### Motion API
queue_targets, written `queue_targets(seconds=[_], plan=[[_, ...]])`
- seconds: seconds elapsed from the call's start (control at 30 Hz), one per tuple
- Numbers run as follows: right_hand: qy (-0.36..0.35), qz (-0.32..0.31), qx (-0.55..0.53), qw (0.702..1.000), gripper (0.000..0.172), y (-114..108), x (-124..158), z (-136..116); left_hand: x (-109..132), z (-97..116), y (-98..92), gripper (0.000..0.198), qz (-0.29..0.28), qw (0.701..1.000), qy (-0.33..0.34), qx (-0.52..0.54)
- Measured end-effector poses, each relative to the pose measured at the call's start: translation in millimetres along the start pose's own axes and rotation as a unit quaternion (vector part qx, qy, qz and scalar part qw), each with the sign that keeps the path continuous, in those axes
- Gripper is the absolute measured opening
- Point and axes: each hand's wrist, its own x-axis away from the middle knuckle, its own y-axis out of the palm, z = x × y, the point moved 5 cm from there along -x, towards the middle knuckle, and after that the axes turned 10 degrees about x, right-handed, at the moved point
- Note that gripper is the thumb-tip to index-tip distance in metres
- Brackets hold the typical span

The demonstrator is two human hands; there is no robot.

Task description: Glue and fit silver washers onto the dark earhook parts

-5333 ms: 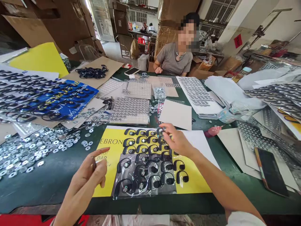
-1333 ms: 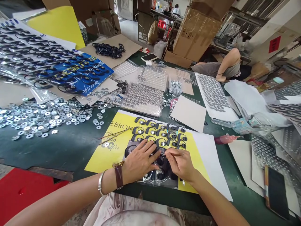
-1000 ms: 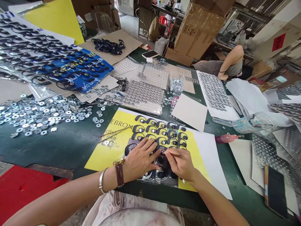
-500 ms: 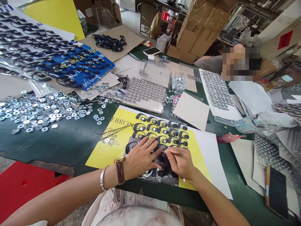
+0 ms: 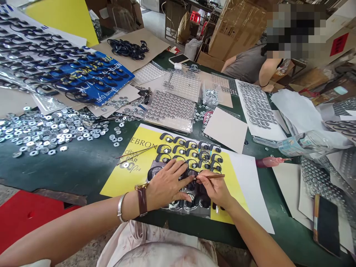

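Your left hand (image 5: 166, 185) lies palm down, fingers (image 5: 178, 171) spread; left forearm (image 5: 83, 227) slants from lower left. Your right hand (image 5: 215, 188), just beside, curls in pen-style pinch; right forearm (image 5: 251, 233) angles from lower right.

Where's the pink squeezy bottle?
In the head view, the pink bottle lies on the green table, on the right side, beside the white sheet's far right corner and beyond the grey cards.

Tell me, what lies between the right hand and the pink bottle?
Yellow paper, partly under the held brown stick, then white paper, in the head view.
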Motion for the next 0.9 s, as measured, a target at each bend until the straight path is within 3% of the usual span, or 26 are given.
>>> queue_targets(seconds=[0.1,0.2,0.3,0.4,0.53,0.67,0.77,0.83,0.9], plan=[[0.094,0.012,-0.107,0.99,0.028,-7.3,0.4,4.9,-7.2,5.3,2.2,0.077,0.0,0.998,0.039,-0.046],[0.152,0.107,-0.169,0.968,0.032,-28.5,-16.8,7.9,-16.6,19.0,5.9,0.078,-0.003,0.99,0.117,-0.084],[0.126,0.188,-0.146,0.963,0.031,-47.5,-60.5,9.4,-27.9,32.5,10.3,0.071,0.007,0.979,0.18,-0.092],[0.074,0.158,-0.075,0.982,0.033,-42.2,-120.8,11.7,-37.4,36.8,11.7,0.06,0.017,0.976,0.207,-0.066],[0.047,0.111,-0.011,0.993,0.039,-13.5,-186.1,16.5,-38.7,21.7,4.2,0.064,0.056,0.991,0.115,-0.031],[0.032,0.104,0.01,0.994,0.035,8.0,-218.2,14.9,-20.9,16.2,-0.6,0.068,0.077,0.995,0.062,-0.015],[0.026,0.108,0.011,0.994,0.033,9.5,-219.8,11.9,-4.5,13.5,-10.5,0.067,0.081,0.996,0.023,0.031],[0.022,0.114,0.001,0.993,0.034,4.5,-209.2,8.6,5.9,2.0,-23.1,0.052,0.089,0.99,-0.052,0.092],[0.021,0.118,-0.01,0.993,0.036,-2.5,-190.0,2.8,16.1,-16.7,-37.7,0.039,0.117,0.963,-0.153,0.187]])
